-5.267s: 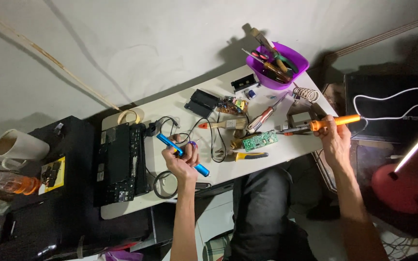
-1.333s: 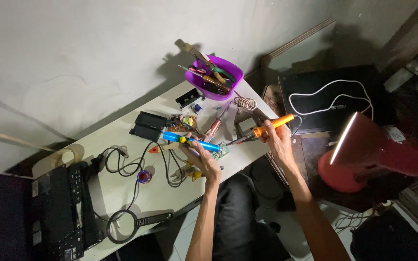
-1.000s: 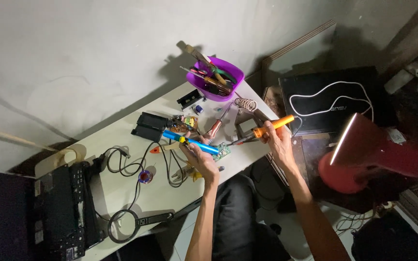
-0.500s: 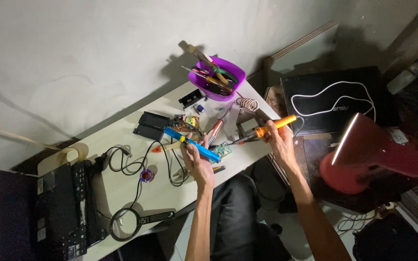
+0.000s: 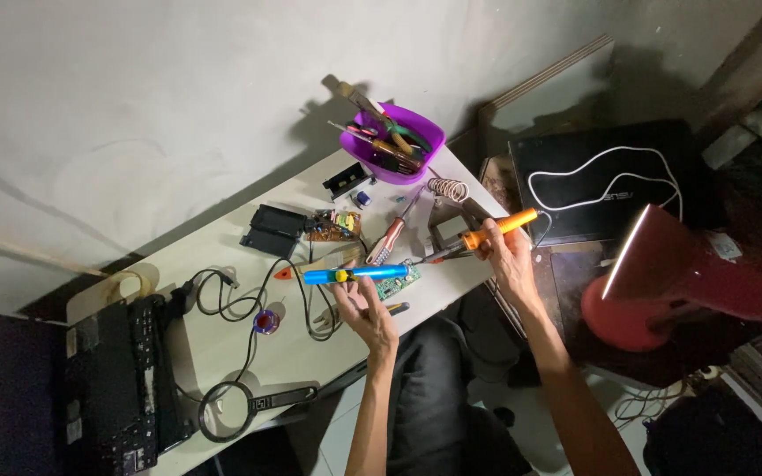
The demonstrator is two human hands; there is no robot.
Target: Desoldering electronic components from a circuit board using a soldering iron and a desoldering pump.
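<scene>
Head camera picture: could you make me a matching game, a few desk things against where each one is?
Things:
1. soldering iron
2. blue pump
3. purple bowl
4. magnifier

Places:
A. far end of the desk, full of tools
B. in the left hand
C. flat on the near edge of the desk
D. in the right hand

Pairs: 1-D, 2-B, 3-A, 4-C

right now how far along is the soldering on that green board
Set up: the green circuit board lies on the white table, and the coil stand is empty. In hand: the right hand holds the orange soldering iron with its tip at the board's edge; the left hand holds a blue desoldering pump above the board. Left: the joint itself; too small to tell whether any solder is cleared.
</scene>
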